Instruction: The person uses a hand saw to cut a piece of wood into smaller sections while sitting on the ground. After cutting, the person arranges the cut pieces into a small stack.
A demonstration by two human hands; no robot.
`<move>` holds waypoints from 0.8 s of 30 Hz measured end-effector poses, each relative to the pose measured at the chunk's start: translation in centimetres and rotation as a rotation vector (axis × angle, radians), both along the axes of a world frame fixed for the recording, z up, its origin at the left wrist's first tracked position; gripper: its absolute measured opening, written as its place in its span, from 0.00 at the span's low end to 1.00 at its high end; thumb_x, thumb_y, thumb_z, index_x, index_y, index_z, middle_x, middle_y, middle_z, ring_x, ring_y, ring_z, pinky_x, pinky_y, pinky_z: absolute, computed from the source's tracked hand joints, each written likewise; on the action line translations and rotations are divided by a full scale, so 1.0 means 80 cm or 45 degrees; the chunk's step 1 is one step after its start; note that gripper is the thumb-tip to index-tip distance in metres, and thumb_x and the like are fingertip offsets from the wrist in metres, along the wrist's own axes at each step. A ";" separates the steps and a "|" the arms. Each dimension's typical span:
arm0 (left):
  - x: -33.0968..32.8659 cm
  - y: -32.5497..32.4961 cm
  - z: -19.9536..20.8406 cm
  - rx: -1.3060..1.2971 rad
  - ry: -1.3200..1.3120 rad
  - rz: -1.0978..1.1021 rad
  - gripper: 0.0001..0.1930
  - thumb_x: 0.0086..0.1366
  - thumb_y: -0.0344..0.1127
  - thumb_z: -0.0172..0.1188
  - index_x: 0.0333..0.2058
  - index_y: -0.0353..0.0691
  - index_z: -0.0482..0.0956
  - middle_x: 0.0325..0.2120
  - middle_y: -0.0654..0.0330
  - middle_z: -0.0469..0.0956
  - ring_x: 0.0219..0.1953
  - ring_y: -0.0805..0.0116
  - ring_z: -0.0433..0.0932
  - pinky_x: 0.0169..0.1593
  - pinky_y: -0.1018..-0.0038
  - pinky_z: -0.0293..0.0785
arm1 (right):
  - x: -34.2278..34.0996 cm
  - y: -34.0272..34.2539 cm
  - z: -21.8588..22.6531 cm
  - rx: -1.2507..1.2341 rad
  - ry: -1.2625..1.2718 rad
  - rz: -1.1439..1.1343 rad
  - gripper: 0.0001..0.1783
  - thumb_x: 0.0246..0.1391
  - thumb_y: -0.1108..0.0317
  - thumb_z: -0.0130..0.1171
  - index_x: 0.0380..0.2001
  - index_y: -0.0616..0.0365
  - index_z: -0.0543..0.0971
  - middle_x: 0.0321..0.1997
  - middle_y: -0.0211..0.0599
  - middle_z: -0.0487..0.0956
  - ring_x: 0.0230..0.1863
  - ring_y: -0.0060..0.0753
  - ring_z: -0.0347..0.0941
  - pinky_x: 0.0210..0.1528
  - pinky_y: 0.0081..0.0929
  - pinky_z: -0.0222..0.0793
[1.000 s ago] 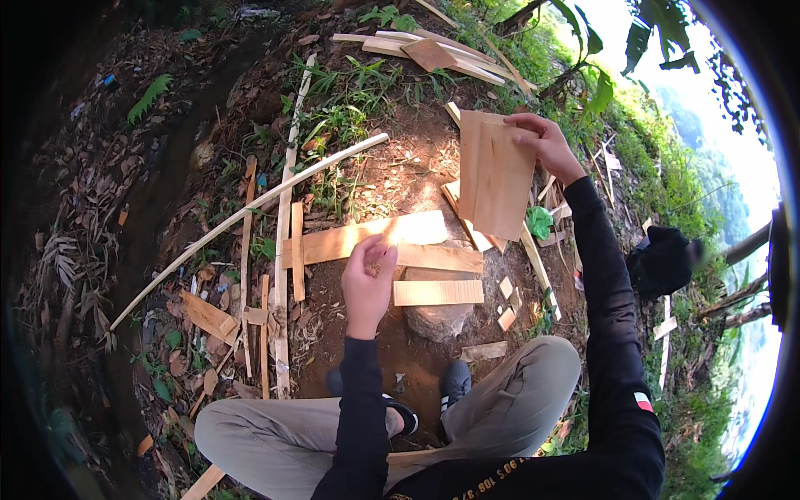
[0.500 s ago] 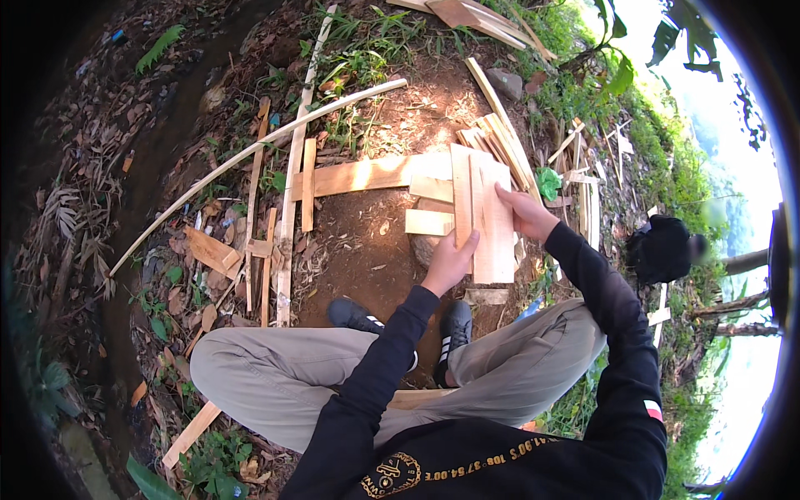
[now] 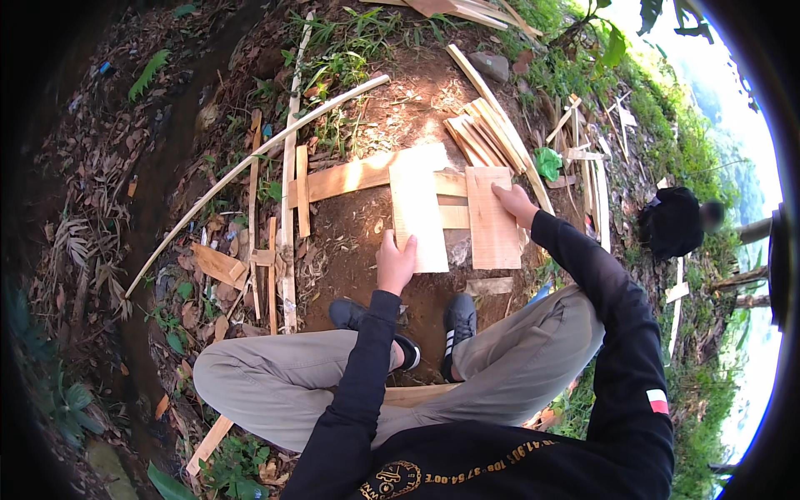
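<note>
Two pale, flat wooden boards are held upright in front of me, a gap between them. My left hand [image 3: 396, 262] grips the lower left edge of the left board [image 3: 419, 212], thumb on its face. The right board [image 3: 492, 225] is in my right hand [image 3: 517, 205], which clasps its right edge with the thumb on the front. Through the gap show short wood pieces [image 3: 452, 215] and part of a stone [image 3: 457, 247]. Behind the left board, a long plank [image 3: 350, 177] lies across the dirt.
Thin strips [image 3: 483, 137] are stacked beyond the right board, beside a long batten [image 3: 500, 121] and a green plastic bag [image 3: 547, 163]. A curved pole [image 3: 258, 158] and upright battens [image 3: 289, 225] lie on the left. A dark backpack-like shape [image 3: 673, 222] is at the far right.
The boards, together before, are now apart. My left hand has moved left with one board, while my right hand keeps the other and has shifted slightly lower.
</note>
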State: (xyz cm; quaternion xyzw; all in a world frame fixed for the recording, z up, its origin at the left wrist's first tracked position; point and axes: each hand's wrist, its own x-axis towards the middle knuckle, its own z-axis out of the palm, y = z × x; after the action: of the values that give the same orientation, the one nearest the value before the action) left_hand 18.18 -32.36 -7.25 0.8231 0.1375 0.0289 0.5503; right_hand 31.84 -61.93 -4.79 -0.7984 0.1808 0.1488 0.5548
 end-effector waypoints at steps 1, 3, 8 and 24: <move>-0.003 0.002 0.000 0.028 -0.011 -0.029 0.19 0.65 0.43 0.62 0.45 0.33 0.72 0.40 0.38 0.82 0.44 0.38 0.80 0.50 0.52 0.74 | -0.001 0.006 -0.002 -0.015 -0.018 0.010 0.27 0.64 0.54 0.61 0.52 0.71 0.75 0.47 0.43 0.82 0.43 0.31 0.80 0.45 0.34 0.78; -0.005 0.006 0.000 0.071 0.058 -0.060 0.19 0.65 0.43 0.62 0.45 0.33 0.72 0.40 0.38 0.82 0.45 0.38 0.80 0.50 0.52 0.74 | -0.012 0.021 -0.003 0.044 -0.024 0.034 0.28 0.64 0.54 0.61 0.53 0.70 0.74 0.47 0.43 0.82 0.43 0.31 0.80 0.45 0.35 0.78; -0.002 0.004 -0.012 0.024 0.165 -0.139 0.19 0.65 0.43 0.62 0.46 0.33 0.73 0.40 0.37 0.82 0.46 0.39 0.81 0.50 0.52 0.75 | -0.011 0.039 -0.020 0.019 0.110 0.040 0.27 0.64 0.54 0.61 0.52 0.68 0.70 0.47 0.43 0.80 0.43 0.32 0.79 0.44 0.36 0.78; -0.006 0.003 -0.018 0.071 0.190 -0.170 0.30 0.63 0.49 0.64 0.55 0.32 0.67 0.44 0.36 0.81 0.49 0.40 0.80 0.53 0.54 0.74 | -0.009 0.041 -0.007 -0.120 0.043 0.150 0.34 0.59 0.55 0.67 0.54 0.71 0.64 0.52 0.50 0.76 0.49 0.37 0.77 0.46 0.37 0.77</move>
State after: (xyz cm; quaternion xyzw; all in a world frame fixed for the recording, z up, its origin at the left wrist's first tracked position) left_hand 17.71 -32.14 -8.70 0.8452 0.1222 -0.0654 0.5162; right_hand 31.09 -58.61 -5.32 -0.8304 0.1495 0.1858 0.5036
